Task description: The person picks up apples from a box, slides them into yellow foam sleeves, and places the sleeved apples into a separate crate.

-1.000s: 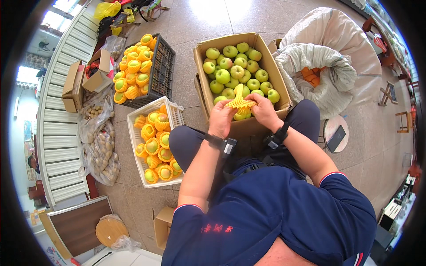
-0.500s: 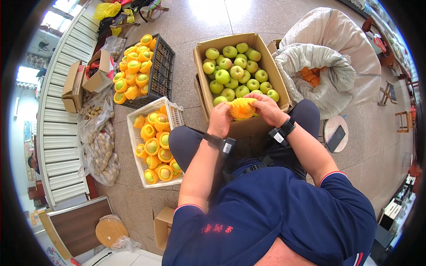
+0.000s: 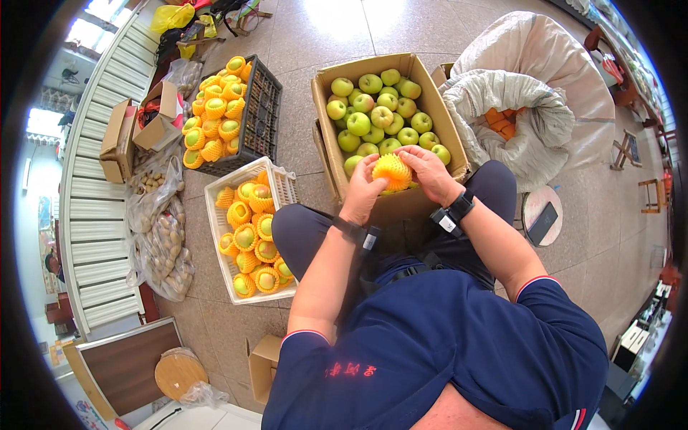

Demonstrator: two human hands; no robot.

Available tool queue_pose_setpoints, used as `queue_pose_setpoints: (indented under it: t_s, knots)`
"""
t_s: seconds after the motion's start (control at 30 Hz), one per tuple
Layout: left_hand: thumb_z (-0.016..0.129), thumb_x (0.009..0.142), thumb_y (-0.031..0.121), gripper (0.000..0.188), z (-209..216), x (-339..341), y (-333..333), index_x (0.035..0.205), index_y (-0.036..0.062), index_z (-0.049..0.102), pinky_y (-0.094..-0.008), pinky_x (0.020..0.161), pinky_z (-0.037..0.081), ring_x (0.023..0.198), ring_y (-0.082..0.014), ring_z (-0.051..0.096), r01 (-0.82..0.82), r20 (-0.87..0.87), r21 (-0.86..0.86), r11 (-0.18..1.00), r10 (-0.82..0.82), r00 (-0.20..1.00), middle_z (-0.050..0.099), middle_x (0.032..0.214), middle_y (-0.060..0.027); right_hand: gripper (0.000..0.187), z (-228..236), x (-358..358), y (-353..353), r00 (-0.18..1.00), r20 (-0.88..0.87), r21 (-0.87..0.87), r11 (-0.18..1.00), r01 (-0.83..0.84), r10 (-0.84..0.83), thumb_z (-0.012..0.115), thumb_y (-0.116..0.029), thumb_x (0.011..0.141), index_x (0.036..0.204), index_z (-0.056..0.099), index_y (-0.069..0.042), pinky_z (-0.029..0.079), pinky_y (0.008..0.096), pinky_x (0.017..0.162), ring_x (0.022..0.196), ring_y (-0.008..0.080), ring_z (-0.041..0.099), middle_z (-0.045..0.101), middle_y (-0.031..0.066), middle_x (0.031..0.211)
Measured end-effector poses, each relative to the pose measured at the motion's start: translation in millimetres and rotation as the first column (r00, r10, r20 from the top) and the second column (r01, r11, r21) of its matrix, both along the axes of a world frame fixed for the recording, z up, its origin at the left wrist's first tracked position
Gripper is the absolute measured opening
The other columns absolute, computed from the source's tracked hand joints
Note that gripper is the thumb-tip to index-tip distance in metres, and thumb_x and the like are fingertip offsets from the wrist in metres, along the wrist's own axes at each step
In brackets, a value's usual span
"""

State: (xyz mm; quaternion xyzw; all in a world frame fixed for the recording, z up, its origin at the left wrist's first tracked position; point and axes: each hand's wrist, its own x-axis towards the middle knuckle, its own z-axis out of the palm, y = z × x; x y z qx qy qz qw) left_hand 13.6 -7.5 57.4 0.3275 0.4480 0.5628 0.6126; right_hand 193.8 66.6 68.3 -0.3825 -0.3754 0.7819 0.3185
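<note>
Over the near end of a cardboard box (image 3: 459, 154) of green apples (image 3: 359, 125), both my hands hold a yellow-orange foam fruit net (image 3: 392, 171). My left hand (image 3: 363, 188) grips its left side, thumb toward me. My right hand (image 3: 428, 174) has its fingers curled on the upper right side. The net looks rounded; what is inside it is hidden by the mesh and my fingers. To my left stands a white plastic crate (image 3: 222, 269) with several apples in the same yellow nets (image 3: 245, 235).
A black crate (image 3: 266, 100) of netted apples stands beyond the white one. A white woven sack (image 3: 552, 136) with orange nets (image 3: 504, 123) inside is right of the box. Bags of potatoes (image 3: 163, 247) lie at left; a round stool (image 3: 542, 215) is at right.
The foam net was stretched sideways between my hands and is now rounder and more upright. My left hand has turned and moved slightly up along its side.
</note>
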Motion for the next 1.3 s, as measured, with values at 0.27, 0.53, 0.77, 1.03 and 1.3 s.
queue_pose_setpoints:
  t_s: [0.27, 0.53, 0.77, 1.03, 1.3]
  knots:
    - [0.050, 0.097, -0.002, 0.038, -17.6, 0.6, 1.8, 0.135, -0.0025, 0.056, -0.0309, 0.101, 0.051, 0.114, -0.0179, 0.062, -0.042, 0.106, -0.013, 0.999, 0.043, 0.993, 0.063, 0.124, -0.0097, 0.029, 6.0, -13.5, -11.0, 0.998, 0.042, 0.034, 0.998, -0.048, 0.047, 0.059, -0.024, 0.108, 0.124, 0.066, -0.002, 0.053, 0.0260, 0.090, 0.103, 0.0104, 0.066, 0.070, 0.0032, 0.113]
    - [0.056, 0.100, -0.001, 0.039, -12.9, 1.4, -1.0, 0.139, -0.0009, 0.053, -0.0306, 0.100, 0.053, 0.115, -0.0173, 0.063, -0.082, 0.151, -0.030, 0.996, 0.086, 0.985, 0.062, 0.127, -0.0094, 0.028, 1.5, -15.8, -8.9, 0.996, 0.082, 0.047, 0.999, 0.015, -0.019, 0.060, -0.022, 0.107, 0.125, 0.065, -0.002, 0.054, 0.0266, 0.088, 0.098, 0.0107, 0.065, 0.069, 0.0032, 0.112]
    - [0.062, 0.101, 0.003, 0.040, -5.2, -2.4, -1.9, 0.141, 0.0036, 0.054, -0.0337, 0.105, 0.051, 0.118, -0.0183, 0.063, -0.011, 0.250, 0.001, 1.000, 0.011, 0.968, 0.063, 0.129, -0.0074, 0.025, -27.6, -20.3, -7.0, 0.963, 0.262, 0.384, 0.922, -0.046, -0.061, 0.057, -0.021, 0.109, 0.120, 0.066, -0.001, 0.052, 0.0264, 0.087, 0.097, 0.0087, 0.062, 0.069, 0.0027, 0.107]
    - [0.063, 0.099, 0.002, 0.040, -7.2, -4.0, 1.7, 0.138, 0.0037, 0.054, -0.0350, 0.102, 0.053, 0.115, -0.0196, 0.063, -0.122, 0.270, -0.015, 0.992, 0.121, 0.955, 0.063, 0.127, -0.0089, 0.029, -27.7, -10.2, -1.4, 0.850, 0.516, 0.525, 0.824, -0.211, -0.111, 0.064, -0.024, 0.101, 0.114, 0.068, 0.001, 0.055, 0.0389, 0.085, 0.095, 0.0294, 0.071, 0.073, 0.0184, 0.108]
    - [0.063, 0.099, 0.003, 0.037, -16.3, -11.1, 5.5, 0.134, 0.0012, 0.054, -0.0352, 0.098, 0.054, 0.110, -0.0210, 0.064, -0.253, 0.355, -0.071, 0.965, 0.262, 0.898, 0.065, 0.122, -0.0090, 0.030, -4.4, 33.6, 21.8, 0.202, 0.870, 0.464, 0.609, -0.643, -0.449, 0.066, -0.014, 0.090, 0.117, 0.056, -0.006, 0.059, 0.0519, 0.080, 0.096, 0.0425, 0.071, 0.059, 0.0207, 0.118]
